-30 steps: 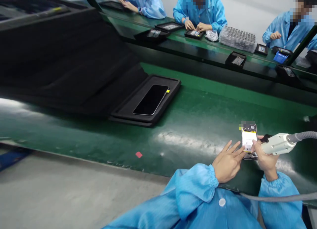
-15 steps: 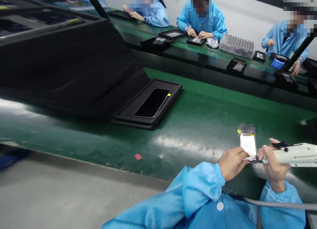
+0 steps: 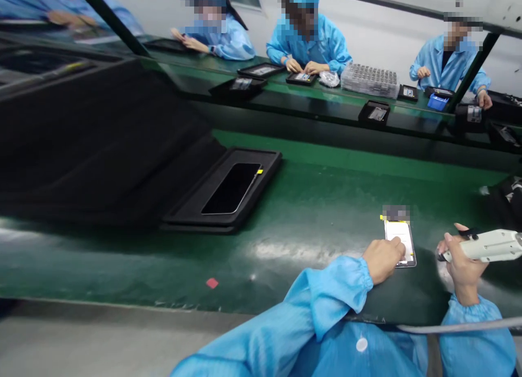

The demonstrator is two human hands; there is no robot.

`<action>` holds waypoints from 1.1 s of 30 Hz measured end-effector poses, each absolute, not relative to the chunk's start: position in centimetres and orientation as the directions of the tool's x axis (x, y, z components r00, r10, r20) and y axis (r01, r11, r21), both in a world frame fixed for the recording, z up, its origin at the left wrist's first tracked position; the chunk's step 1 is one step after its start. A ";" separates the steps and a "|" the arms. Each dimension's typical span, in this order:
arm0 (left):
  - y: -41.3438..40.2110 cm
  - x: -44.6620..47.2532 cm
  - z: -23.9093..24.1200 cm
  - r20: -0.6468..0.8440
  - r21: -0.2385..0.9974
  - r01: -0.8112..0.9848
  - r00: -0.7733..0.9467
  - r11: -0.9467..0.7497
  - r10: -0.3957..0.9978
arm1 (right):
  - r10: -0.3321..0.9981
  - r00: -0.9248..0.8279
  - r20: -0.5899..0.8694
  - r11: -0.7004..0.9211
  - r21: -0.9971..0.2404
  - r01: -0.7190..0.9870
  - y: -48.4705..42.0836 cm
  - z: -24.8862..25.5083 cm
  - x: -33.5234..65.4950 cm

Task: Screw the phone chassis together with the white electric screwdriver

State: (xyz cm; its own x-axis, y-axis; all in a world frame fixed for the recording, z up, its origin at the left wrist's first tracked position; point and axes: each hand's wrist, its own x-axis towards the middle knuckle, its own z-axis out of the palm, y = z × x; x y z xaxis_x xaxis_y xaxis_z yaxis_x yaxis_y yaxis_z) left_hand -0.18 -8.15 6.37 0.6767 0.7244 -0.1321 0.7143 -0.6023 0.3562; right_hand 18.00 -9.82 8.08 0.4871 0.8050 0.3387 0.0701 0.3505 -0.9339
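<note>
An opened phone [image 3: 398, 233] with a pale inside and yellow tabs lies on the green bench, its top end blurred out. My left hand [image 3: 382, 259] is closed at the lower left part of this phone, fingers curled down onto it; the fingertips are partly hidden. In my right hand [image 3: 465, 263] is a white electric screwdriver [image 3: 495, 246], fingers wrapped round its front end. Its tip points left and is apart from the phone, a little to the right of it.
A black foam tray [image 3: 267, 173] holds a dark-screened phone [image 3: 233, 189]. Black cloth [image 3: 101, 143] covers the bench's left side. A red scrap [image 3: 212, 283] lies near the front edge. Several co-workers in blue sit behind small trays [image 3: 374, 113]. A grey cable [image 3: 457, 328] crosses my front.
My right hand has drawn the screwdriver away from the phone to the right. My left hand's fingers have shifted from the phone's lower edge further onto its face. The camera view has turned slightly.
</note>
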 end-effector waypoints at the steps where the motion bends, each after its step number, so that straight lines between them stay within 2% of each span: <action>1: -8.2 -0.2 6.2 -0.134 0.346 0.712 0.682 -0.611 0.719 | 0.803 0.493 0.335 0.348 -0.935 0.068 -9.8 7.8 18.2; 11: -7.7 0.2 6.4 -0.176 0.283 0.705 0.704 -0.650 0.688 | 0.826 0.476 0.302 0.280 -0.953 0.119 -9.6 6.3 18.4; 22: -7.4 -0.1 6.9 -0.231 0.310 0.734 0.675 -0.604 0.701 | 0.834 0.458 0.308 0.255 -0.951 0.174 -9.5 7.0 17.9; 27: -7.9 0.2 6.6 -0.214 0.437 0.745 0.630 -0.503 0.747 | 0.823 0.465 0.327 0.251 -0.943 0.219 -9.5 7.1 17.7; 33: -7.4 -1.3 6.2 -0.140 0.752 0.628 0.450 -0.201 0.882 | 0.831 0.475 0.291 0.214 -0.954 0.209 -9.6 7.3 17.5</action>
State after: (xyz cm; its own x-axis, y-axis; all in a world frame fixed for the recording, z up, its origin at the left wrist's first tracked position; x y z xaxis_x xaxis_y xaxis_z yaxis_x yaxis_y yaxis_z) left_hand -1.28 -7.39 6.20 0.4505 0.8817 -0.1401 0.6278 -0.2012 0.7520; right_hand 17.46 -9.62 7.28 0.4749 0.8307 0.2907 0.2089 0.2145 -0.9541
